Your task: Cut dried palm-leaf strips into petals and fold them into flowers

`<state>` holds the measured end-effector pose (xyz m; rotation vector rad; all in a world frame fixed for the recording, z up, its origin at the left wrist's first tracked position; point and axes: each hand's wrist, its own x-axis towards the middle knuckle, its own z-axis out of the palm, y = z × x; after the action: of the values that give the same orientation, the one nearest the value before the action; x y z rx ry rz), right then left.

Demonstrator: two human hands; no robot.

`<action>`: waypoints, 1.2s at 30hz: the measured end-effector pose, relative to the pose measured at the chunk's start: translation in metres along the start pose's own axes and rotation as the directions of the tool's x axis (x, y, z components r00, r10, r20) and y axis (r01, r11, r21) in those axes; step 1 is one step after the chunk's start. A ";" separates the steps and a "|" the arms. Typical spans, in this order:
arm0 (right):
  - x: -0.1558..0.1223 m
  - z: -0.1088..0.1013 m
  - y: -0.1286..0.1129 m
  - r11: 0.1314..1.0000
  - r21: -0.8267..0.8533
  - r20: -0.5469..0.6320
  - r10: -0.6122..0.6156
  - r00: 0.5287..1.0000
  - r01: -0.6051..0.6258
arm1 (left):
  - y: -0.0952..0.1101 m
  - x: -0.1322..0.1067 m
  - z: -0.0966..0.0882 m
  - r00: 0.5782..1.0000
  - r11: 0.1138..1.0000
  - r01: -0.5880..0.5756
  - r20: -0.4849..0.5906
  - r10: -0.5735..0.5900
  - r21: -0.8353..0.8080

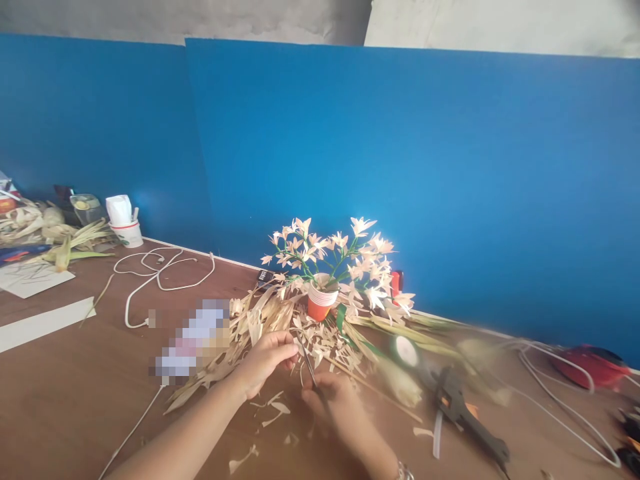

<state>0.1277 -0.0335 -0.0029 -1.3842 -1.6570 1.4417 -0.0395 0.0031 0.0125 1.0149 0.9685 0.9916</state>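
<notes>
My left hand (273, 358) is closed in a pinch, with a thin pale strip of husk at its fingertips. Across from it, my right hand (337, 403) grips slim dark scissors (307, 360), whose tips reach up to the left fingers. Motion blurs the right hand, and its palm hides the handles. Pale cut husk pieces (320, 343) lie in a heap just beyond both hands. Behind that heap stands a red and white paper cup (320, 303) holding green stems with pale husk flowers (360, 263).
Dried husks (260, 320) spread left of the cup. A black glue gun (467, 417) lies at right, near a red object (593, 365) and white cables. At left are a white cord (160, 270), a paper strip (47, 323) and a white cup (127, 233). Blue panels (400, 153) border the table behind.
</notes>
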 end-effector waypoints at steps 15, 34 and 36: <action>-0.007 -0.003 -0.014 0.999 0.004 0.015 0.049 0.999 -0.049 | 0.004 0.000 -0.006 0.996 0.998 -0.031 0.083 0.025 0.063; -0.007 -0.010 -0.010 0.999 -0.052 0.097 0.018 0.995 -0.013 | 0.010 0.000 -0.017 0.981 0.994 0.087 0.166 -0.097 0.069; -0.007 -0.011 -0.010 0.998 -0.063 0.104 0.015 0.994 -0.008 | 0.009 0.000 -0.018 0.979 0.992 0.101 0.171 -0.112 0.070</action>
<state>0.1362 -0.0347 0.0108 -1.3746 -1.7760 1.5041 -0.0581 0.0093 0.0171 1.0704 0.9022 0.7748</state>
